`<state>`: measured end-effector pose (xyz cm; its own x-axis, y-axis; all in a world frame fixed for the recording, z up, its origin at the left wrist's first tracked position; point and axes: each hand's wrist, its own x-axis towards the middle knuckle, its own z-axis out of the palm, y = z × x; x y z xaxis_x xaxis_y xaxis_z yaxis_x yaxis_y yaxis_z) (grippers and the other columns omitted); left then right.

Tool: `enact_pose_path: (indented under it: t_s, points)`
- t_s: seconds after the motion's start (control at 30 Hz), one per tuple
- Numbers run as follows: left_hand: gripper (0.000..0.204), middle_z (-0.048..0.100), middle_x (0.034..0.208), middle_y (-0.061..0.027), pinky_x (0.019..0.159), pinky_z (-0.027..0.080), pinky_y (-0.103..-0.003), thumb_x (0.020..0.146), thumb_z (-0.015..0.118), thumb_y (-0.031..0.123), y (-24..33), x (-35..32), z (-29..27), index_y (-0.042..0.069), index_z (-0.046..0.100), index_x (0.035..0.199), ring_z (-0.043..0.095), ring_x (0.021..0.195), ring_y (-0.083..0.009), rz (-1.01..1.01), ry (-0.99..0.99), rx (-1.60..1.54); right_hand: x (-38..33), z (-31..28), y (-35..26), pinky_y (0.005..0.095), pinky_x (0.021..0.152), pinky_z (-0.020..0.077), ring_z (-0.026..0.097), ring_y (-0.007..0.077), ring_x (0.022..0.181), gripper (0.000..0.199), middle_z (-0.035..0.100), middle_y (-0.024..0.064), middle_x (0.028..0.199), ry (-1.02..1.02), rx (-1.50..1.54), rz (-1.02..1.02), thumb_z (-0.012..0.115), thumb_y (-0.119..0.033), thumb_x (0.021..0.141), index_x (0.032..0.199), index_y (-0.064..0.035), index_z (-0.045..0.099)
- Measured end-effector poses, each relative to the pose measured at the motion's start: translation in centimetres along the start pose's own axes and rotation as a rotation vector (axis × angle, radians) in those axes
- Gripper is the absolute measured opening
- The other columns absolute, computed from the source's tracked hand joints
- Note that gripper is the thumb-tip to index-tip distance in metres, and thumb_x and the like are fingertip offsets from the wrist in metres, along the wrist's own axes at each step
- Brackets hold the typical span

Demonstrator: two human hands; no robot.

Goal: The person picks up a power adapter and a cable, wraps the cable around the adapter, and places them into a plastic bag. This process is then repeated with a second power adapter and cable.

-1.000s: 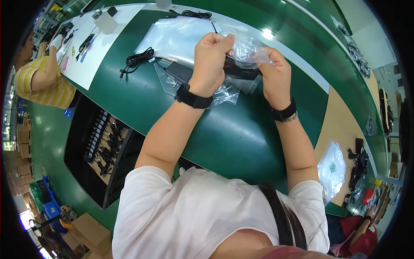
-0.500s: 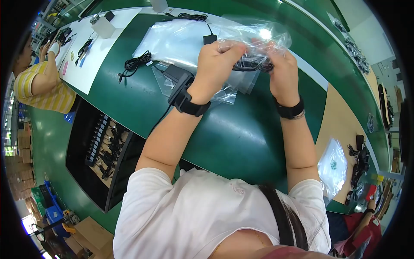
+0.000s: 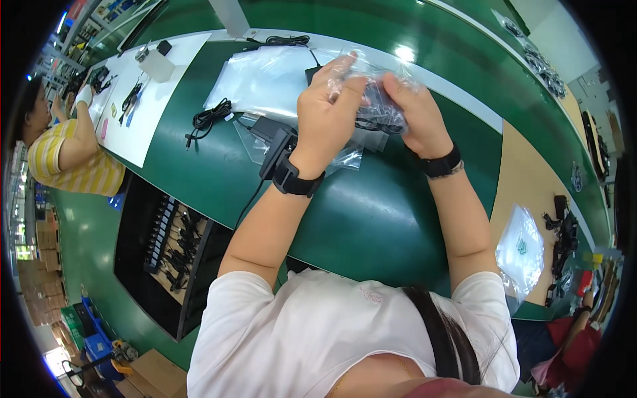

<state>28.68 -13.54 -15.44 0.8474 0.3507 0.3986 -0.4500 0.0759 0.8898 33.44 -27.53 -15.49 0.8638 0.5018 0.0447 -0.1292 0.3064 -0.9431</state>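
Between my two hands is a transparent plastic bag (image 3: 386, 106) with a coiled black cable inside, held above the green table. My left hand (image 3: 326, 109) is closed on the bag's left side, its fingers reaching over the top. On the other side my right hand (image 3: 423, 118) grips the bag, thumb pointing up along it. Under and beyond my hands lies a stack of flat transparent bags (image 3: 262, 78). A black power adapter (image 3: 265, 129) rests by my left wrist, partly on another bag. Left of it is a coiled black cable (image 3: 211, 117).
Another coiled cable (image 3: 286, 41) lies at the table's back edge. A black bin (image 3: 192, 265) of adapters and cables stands at lower left. More bags (image 3: 521, 252) lie on a tan board at right. A co-worker in a yellow striped shirt (image 3: 73, 156) sits at far left.
My left hand's fingers have spread up over the bag, and my right hand has come lower and closer round it. The bag looks more gathered, with the cable lower between my hands.
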Motion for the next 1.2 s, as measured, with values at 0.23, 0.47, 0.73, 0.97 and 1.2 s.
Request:
enact_pose_path:
  t_s: [0.23, 0.47, 0.73, 0.97, 1.2]
  points:
    - [0.033, 0.06, 0.092, -0.0087, 0.075, 0.043, -0.023, 0.08, 0.06, 0.011, 1.4, 2.1, -1.6, -0.002, 0.056, 0.11, 0.054, 0.093, -0.0138, -0.209, -0.129, -0.119, 0.0, 0.6, -1.1, 0.0208, 0.07, 0.0427, 0.054, 0.0082, 0.078, 0.028, 0.061, 0.0044, 0.088, -0.003, -0.51, -0.138, 0.055, -0.021, 0.087, 0.1, 0.0032, 0.06]
    - [0.02, 0.056, 0.072, -0.0018, 0.057, 0.041, -0.021, 0.083, 0.057, 0.017, 0.0, 4.1, -4.1, -0.003, 0.058, 0.088, 0.051, 0.067, -0.0061, -0.134, -0.138, 0.147, 2.4, 2.0, -3.4, 0.0242, 0.076, 0.0472, 0.058, 0.0113, 0.083, 0.043, 0.058, 0.0082, 0.099, -0.203, 0.062, 0.094, 0.053, -0.022, 0.087, 0.123, 0.0, 0.044]
    - [0.037, 0.06, 0.067, -0.0088, 0.038, 0.036, -0.019, 0.089, 0.049, 0.035, -1.0, 3.7, -10.2, -0.001, 0.055, 0.087, 0.048, 0.044, -0.0075, -0.533, -0.033, 0.023, 7.1, -4.1, -2.8, 0.0291, 0.081, 0.0461, 0.057, 0.0175, 0.093, 0.024, 0.058, 0.012, 0.106, -0.147, -0.203, 0.183, 0.054, -0.01, 0.084, 0.105, 0.0003, 0.058]
    - [0.027, 0.052, 0.057, -0.0019, 0.04, 0.031, -0.016, 0.089, 0.051, 0.026, 1.5, 2.8, -10.2, 0.001, 0.055, 0.078, 0.042, 0.043, -0.0035, -0.248, 0.076, 0.118, 15.9, -20.7, 0.2, 0.0509, 0.089, 0.0359, 0.041, 0.0301, 0.116, 0.031, 0.047, 0.0055, 0.123, 0.535, -2.079, -0.425, 0.059, -0.019, 0.078, 0.109, -0.0198, 0.059]
    - [0.022, 0.047, 0.054, -0.0004, 0.041, 0.031, -0.017, 0.09, 0.048, 0.019, -0.6, 3.3, -9.5, 0.001, 0.055, 0.079, 0.041, 0.045, -0.0045, -0.135, 0.252, 0.307, 14.0, -19.0, -0.7, 0.0468, 0.081, 0.0425, 0.048, 0.0292, 0.11, 0.039, 0.054, 0.0099, 0.117, 0.462, -1.975, -0.125, 0.053, -0.041, 0.077, 0.107, -0.0167, 0.061]
